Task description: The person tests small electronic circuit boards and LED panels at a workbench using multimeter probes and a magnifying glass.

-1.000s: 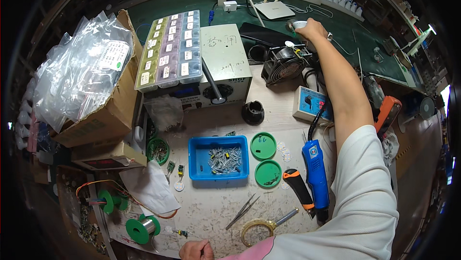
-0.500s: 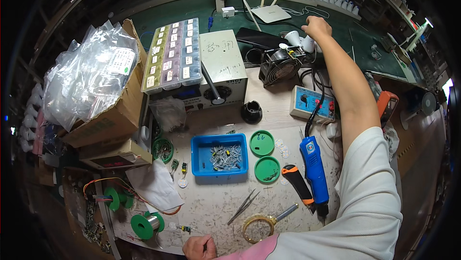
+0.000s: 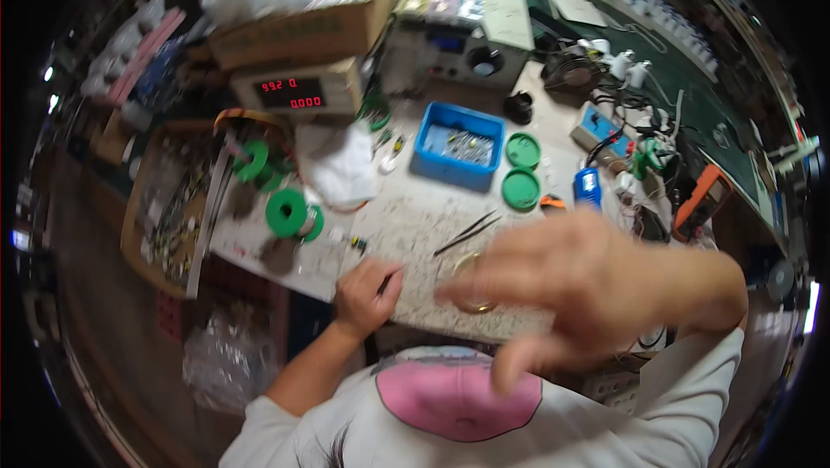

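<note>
1 magnifier (image 3: pixel 474 306) partly behind blurred R hand (image 3: pixel 553 282), nr tweezers (image 3: pixel 467 235)

Open straight ahead of left hand (image 3: pixel 367 297) over bare worktop (image 3: pixel 399 209), up to blue bin (image 3: pixel 453 174). Bounded at left by solder spool (image 3: pixel 287 211), white paper (image 3: pixel 340 167) and small board (image 3: pixel 358 244), just ahead of the hand; at right by tweezers (image 3: pixel 467 234), lying aslant. Passable between bin and tweezers. Blocked at front right by right hand (image 3: pixel 571 278), raised, blurred, covering part of magnifier (image 3: pixel 474 308). Hemmed right of bin by two green dishes (image 3: pixel 522 150), then blue tool (image 3: pixel 588 184). Walled at back by power box (image 3: pixel 462 55), only narrowly passable before bin; black cup (image 3: pixel 519 108) just beside bin's far right corner. Obstructed farther right by control box (image 3: pixel 600 132) and orange case (image 3: pixel 702 200); at back left by meter (image 3: pixel 298 92) and carton (image 3: pixel 303 36).
</note>
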`<state>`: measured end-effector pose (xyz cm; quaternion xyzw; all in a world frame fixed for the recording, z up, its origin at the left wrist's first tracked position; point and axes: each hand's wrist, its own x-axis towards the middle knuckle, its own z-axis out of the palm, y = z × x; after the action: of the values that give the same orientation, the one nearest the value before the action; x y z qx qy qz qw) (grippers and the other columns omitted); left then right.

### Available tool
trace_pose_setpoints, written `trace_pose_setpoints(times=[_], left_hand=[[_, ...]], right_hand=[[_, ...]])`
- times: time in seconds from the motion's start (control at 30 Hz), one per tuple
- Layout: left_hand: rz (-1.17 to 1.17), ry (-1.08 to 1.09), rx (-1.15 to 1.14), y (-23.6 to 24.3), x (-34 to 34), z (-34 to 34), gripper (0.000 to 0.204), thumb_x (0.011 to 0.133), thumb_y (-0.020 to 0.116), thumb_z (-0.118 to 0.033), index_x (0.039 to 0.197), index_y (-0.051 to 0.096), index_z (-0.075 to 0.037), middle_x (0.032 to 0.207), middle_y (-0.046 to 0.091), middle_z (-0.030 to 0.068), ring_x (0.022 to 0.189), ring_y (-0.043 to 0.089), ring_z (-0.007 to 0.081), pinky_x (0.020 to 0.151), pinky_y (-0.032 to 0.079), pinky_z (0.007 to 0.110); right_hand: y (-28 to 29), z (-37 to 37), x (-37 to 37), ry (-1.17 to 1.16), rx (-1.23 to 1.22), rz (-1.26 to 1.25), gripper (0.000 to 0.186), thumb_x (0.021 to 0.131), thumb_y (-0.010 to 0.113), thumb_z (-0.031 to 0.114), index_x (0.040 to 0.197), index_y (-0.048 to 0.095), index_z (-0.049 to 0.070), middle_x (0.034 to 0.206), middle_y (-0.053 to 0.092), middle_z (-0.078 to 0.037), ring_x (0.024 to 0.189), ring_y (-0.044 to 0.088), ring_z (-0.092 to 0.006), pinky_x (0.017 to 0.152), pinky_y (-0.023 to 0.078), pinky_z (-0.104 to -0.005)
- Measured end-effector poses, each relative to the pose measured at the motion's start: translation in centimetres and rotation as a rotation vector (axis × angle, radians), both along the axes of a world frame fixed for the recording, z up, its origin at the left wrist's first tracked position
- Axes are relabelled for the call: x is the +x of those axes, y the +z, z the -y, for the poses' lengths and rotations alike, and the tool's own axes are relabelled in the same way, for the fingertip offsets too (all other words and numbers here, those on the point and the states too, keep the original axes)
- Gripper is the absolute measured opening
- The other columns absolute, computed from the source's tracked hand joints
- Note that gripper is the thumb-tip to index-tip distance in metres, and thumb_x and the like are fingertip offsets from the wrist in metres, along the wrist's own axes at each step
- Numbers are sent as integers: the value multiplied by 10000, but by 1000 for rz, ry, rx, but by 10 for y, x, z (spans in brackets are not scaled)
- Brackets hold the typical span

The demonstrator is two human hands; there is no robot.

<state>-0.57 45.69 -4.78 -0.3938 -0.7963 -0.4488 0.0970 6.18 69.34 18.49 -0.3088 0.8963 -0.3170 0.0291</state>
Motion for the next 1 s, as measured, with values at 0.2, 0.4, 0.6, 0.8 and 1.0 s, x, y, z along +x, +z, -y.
trace_pose_setpoints(times=[0.2,0.4,0.6,0.8,1.0], left_hand=[[3,-65,61,10,11,1,103,761,687,-21,850,655,-63,690,574,92,588,578,262,521,455,343],[-55,-199,99,-3,40,38,134,734,710,-34,858,673,-69,735,606,64,629,606,235,552,482,318],[8,-137,102,-11,54,65,150,742,706,-30,883,672,-71,762,619,69,654,616,230,563,491,305],[61,8,56,9,35,51,214,766,659,4,969,657,-64,906,592,94,741,621,257,625,510,339],[-61,48,-80,3,-5,29,435,757,605,57,1174,572,-59,1127,543,131,1054,537,328,930,432,396]], right_hand=[[-16,100,65,145,-293,-7,541,766,689,490,969,619,-7,869,612,-152,759,625,-314,656,515,-359],[-8,107,71,253,-338,-92,660,728,675,570,1020,634,-21,845,618,-153,706,613,-292,621,508,-347],[-49,97,82,213,-585,56,634,813,625,585,893,669,-43,762,676,-108,570,634,-210,523,527,-297],[-162,32,83,-587,118,-242,396,667,755,49,1043,629,41,1008,639,-94,920,604,-309,775,499,-364],[-187,-1,100,-792,259,-168,463,640,703,-30,1086,606,50,1090,610,-98,1016,564,-310,885,452,-392]])
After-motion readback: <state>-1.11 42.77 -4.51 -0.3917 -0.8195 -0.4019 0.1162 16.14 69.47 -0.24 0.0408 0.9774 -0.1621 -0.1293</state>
